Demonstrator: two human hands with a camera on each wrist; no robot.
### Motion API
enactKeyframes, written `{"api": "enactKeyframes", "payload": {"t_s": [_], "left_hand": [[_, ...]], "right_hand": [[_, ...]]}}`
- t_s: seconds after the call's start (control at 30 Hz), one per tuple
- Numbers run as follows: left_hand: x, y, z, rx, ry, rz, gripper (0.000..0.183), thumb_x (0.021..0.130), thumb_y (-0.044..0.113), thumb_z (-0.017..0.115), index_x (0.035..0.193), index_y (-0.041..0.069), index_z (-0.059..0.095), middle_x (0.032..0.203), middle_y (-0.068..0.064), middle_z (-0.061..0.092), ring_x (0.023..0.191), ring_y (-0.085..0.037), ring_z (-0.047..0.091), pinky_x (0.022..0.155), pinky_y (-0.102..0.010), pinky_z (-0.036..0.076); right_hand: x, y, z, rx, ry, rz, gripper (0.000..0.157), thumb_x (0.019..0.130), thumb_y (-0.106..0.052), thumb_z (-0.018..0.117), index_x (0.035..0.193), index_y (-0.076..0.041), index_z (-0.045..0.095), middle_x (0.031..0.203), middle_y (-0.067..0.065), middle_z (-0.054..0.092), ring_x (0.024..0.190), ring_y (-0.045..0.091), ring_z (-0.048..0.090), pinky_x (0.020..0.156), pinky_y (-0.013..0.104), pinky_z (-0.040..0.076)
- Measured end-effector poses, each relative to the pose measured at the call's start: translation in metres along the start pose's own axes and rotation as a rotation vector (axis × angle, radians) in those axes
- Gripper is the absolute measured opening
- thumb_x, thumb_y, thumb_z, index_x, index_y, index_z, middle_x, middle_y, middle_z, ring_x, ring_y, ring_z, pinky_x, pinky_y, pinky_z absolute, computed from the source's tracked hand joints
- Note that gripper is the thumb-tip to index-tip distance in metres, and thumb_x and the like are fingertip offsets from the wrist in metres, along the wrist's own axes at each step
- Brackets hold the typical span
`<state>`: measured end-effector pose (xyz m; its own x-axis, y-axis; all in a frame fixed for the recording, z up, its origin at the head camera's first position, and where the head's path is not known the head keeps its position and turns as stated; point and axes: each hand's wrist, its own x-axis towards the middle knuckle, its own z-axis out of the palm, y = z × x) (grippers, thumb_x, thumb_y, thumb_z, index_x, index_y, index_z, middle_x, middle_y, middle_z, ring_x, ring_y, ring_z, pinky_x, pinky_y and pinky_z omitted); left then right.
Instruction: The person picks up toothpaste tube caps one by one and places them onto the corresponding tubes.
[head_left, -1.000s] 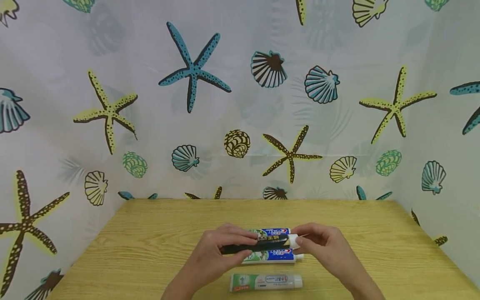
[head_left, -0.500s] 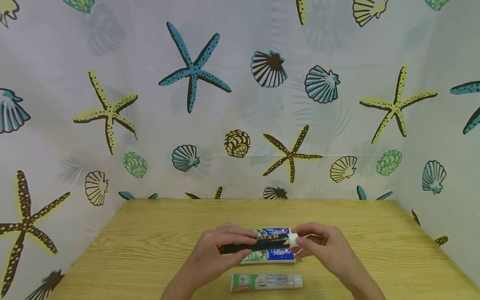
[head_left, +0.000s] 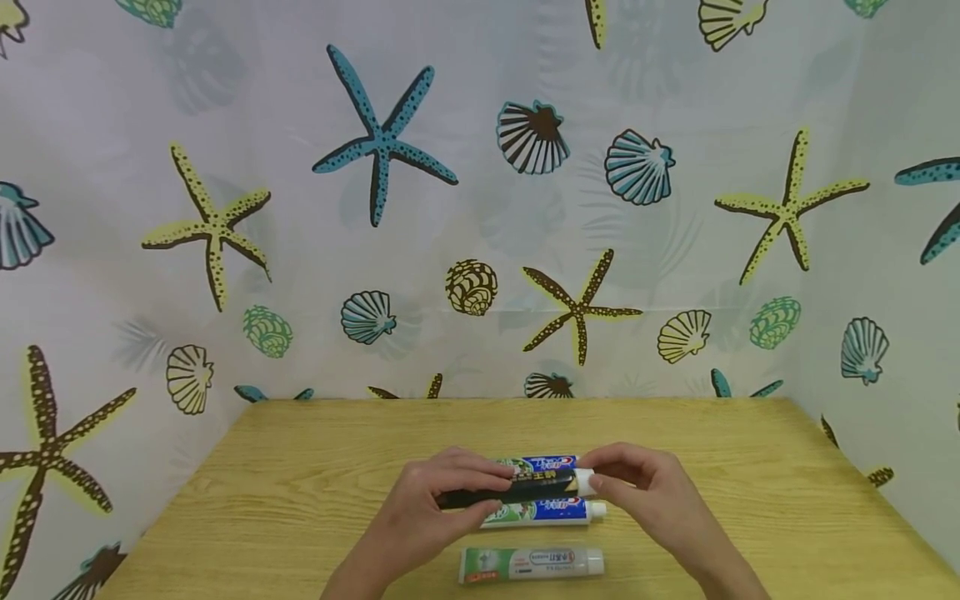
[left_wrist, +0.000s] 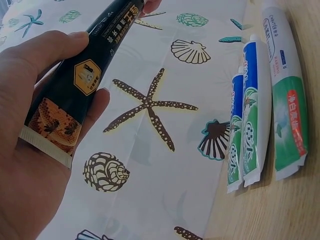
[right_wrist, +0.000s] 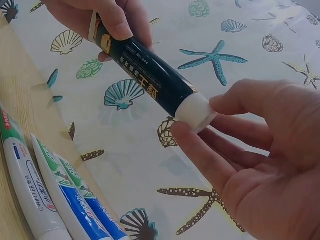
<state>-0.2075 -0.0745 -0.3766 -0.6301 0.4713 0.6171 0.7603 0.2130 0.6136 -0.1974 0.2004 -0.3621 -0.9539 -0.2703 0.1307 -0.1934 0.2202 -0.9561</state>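
Observation:
A black toothpaste tube point(head_left: 536, 490) with gold lettering is held level over the table. My left hand point(head_left: 435, 502) grips it toward its crimped end, thumb on one face and fingers on the other, as the left wrist view shows. At the other end sits a white cap point(right_wrist: 195, 111). My right hand point(head_left: 648, 492) pinches this cap between thumb and fingertips. The cap is on the tube's end. Behind and below the black tube lie two blue-and-green toothpaste tubes point(head_left: 551, 511), partly hidden by it and by my hands.
A white-and-green toothpaste tube point(head_left: 532, 563) lies on the wooden table point(head_left: 300, 500) nearer to me, its cap pointing right. A white curtain point(head_left: 465, 208) printed with starfish and shells rises behind the table and along both sides.
My right hand's fingers have shifted slightly around the cap, uncovering the end of a blue-and-green tube below. The left hand and black tube hold nearly still. The head view has drifted slightly.

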Motion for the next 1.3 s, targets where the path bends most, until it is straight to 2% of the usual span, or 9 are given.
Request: {"api": "enactKeyframes", "payload": {"t_s": [0.2,0.37,0.53,0.73,0.9,1.0,1.13,1.3], "left_hand": [[-0.0005,-0.0017,0.0007,0.025,0.001,0.031,0.022,0.08,0.016,0.067,0.101,0.023,0.068,0.104,0.009,0.066,0.096,-0.006,0.058,0.078,-0.024,0.051],[-0.0008,-0.0018,0.0011,0.018,-0.001,0.021,0.022,0.08,0.018,0.067,0.101,0.024,0.068,0.105,0.009,0.066,0.096,-0.006,0.058,0.076,-0.024,0.052],[-0.0007,-0.0024,0.001,0.009,-0.006,0.023,0.021,0.081,0.019,0.066,0.102,0.021,0.068,0.106,0.007,0.066,0.097,-0.007,0.058,0.076,-0.024,0.052],[-0.0007,-0.0036,0.0016,0.017,-0.006,0.043,0.021,0.081,0.018,0.066,0.102,0.018,0.069,0.106,0.005,0.066,0.097,-0.008,0.058,0.075,-0.024,0.052],[-0.0003,-0.0007,0.002,0.021,-0.007,0.03,0.021,0.081,0.017,0.066,0.101,0.02,0.069,0.105,0.006,0.066,0.096,-0.007,0.058,0.073,-0.023,0.052],[-0.0008,-0.0031,0.0026,0.011,-0.011,0.003,0.02,0.081,0.02,0.066,0.101,0.023,0.069,0.105,0.009,0.066,0.097,-0.007,0.058,0.073,-0.024,0.053],[-0.0008,-0.0017,0.0021,-0.002,-0.012,-0.032,0.02,0.081,0.021,0.066,0.101,0.025,0.069,0.105,0.011,0.065,0.098,-0.006,0.058,0.073,-0.024,0.053],[-0.0008,-0.001,0.0014,-0.004,-0.006,0.001,0.02,0.081,0.019,0.066,0.101,0.023,0.069,0.104,0.009,0.066,0.097,-0.007,0.058,0.075,-0.024,0.053]], "right_hand": [[0.0007,0.001,-0.0011,0.049,-0.057,0.007,0.031,0.086,-0.028,0.059,0.11,-0.008,0.059,0.111,0.013,0.059,0.087,0.029,0.064,0.079,0.032,0.053],[0.0015,0.0015,-0.0005,0.067,-0.072,0.007,0.033,0.088,-0.033,0.055,0.111,-0.009,0.058,0.113,0.014,0.056,0.086,0.031,0.064,0.076,0.034,0.054],[0.0012,0.0011,-0.0017,0.05,-0.072,0.033,0.032,0.086,-0.031,0.058,0.111,-0.011,0.058,0.113,0.013,0.058,0.084,0.028,0.065,0.076,0.033,0.054],[0.0008,0.0014,-0.0022,0.037,-0.087,0.028,0.033,0.086,-0.028,0.06,0.113,-0.011,0.057,0.113,0.013,0.059,0.089,0.031,0.063,0.078,0.034,0.053],[0.0004,0.0012,0.0005,0.0,-0.062,-0.011,0.03,0.086,-0.03,0.059,0.113,-0.017,0.056,0.121,0.004,0.055,0.103,0.023,0.059,0.086,0.03,0.049],[0.0014,0.0009,0.0027,-0.024,-0.025,-0.035,0.025,0.085,-0.031,0.06,0.106,-0.018,0.059,0.12,-0.001,0.055,0.111,0.018,0.053,0.09,0.026,0.047],[0.0023,0.0007,0.0028,-0.04,-0.01,-0.036,0.023,0.084,-0.034,0.061,0.102,-0.02,0.061,0.115,-0.004,0.057,0.108,0.015,0.055,0.09,0.025,0.046],[0.0008,0.0006,-0.0013,-0.006,-0.064,0.001,0.028,0.084,-0.031,0.062,0.109,-0.018,0.06,0.117,0.003,0.058,0.1,0.021,0.061,0.084,0.03,0.05]]}}
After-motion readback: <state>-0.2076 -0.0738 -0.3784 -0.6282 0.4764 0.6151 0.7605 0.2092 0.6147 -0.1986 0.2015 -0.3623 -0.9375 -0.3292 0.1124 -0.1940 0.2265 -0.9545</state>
